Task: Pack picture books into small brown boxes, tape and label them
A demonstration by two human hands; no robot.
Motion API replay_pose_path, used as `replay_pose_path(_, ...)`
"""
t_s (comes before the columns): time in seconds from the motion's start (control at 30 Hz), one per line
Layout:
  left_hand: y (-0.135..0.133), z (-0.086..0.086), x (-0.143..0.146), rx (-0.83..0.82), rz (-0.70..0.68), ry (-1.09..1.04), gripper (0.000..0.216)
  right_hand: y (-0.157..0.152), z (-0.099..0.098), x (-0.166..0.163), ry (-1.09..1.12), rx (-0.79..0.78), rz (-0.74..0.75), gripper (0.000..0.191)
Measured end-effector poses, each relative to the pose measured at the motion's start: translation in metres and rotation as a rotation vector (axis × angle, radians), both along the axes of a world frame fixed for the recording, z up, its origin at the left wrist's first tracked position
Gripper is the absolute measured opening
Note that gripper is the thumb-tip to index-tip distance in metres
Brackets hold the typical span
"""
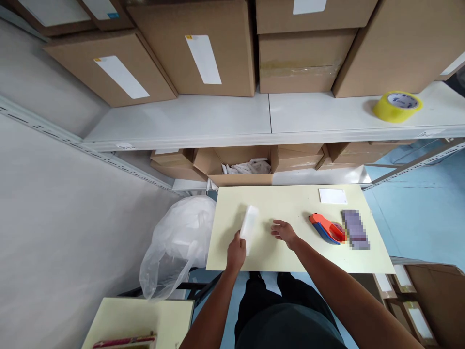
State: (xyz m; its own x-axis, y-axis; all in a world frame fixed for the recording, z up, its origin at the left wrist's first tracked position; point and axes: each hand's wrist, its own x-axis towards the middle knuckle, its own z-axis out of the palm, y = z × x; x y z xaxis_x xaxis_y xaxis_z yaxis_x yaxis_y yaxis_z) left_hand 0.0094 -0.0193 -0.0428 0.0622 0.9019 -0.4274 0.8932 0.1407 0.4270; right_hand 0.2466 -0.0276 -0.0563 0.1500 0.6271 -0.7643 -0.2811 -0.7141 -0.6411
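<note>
My left hand (236,251) grips the lower end of a white, flat wrapped packet (249,225), tilted up over the left half of the pale table (290,259). What is inside the wrapping cannot be made out. To the right of the packet, my right hand (283,231) hovers over the table with its fingers apart and nothing in them. Further right lies an orange and blue tape dispenser (327,229), beside a blurred purple item (356,229). A white card (333,196) rests near the table's back edge.
A clear plastic bag (178,242) bulges at the table's left side. Behind, an open carton (240,180) holds white pieces. A yellow tape roll (397,106) sits on the shelf (218,116) under large cardboard boxes (203,48). More boxes (410,310) stand at lower right.
</note>
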Motion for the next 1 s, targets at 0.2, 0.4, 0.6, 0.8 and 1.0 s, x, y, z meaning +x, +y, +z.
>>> replay_pose_path(0.2,0.01,-0.009,-0.027,0.014,0.039,0.131,0.039,0.014,0.001,-0.026,-0.016,-0.008,0.051,0.041)
replay_pose_path(0.4,-0.005,-0.018,-0.017,0.259,-0.178,0.139,0.051,0.015,-0.004,-0.061,0.069,-0.045,0.028,0.041)
replay_pose_path(0.6,-0.02,-0.03,-0.001,0.27,-0.191,0.084,0.047,0.009,-0.005,-0.081,0.142,-0.051,-0.028,0.031)
replay_pose_path(0.8,-0.033,-0.045,-0.019,0.349,-0.247,0.033,0.065,0.006,0.0,-0.104,0.177,0.025,-0.12,0.045)
replay_pose_path(1.0,0.01,-0.054,-0.046,0.382,-0.25,0.003,0.061,0.044,0.003,-0.138,0.198,0.103,-0.111,0.039)
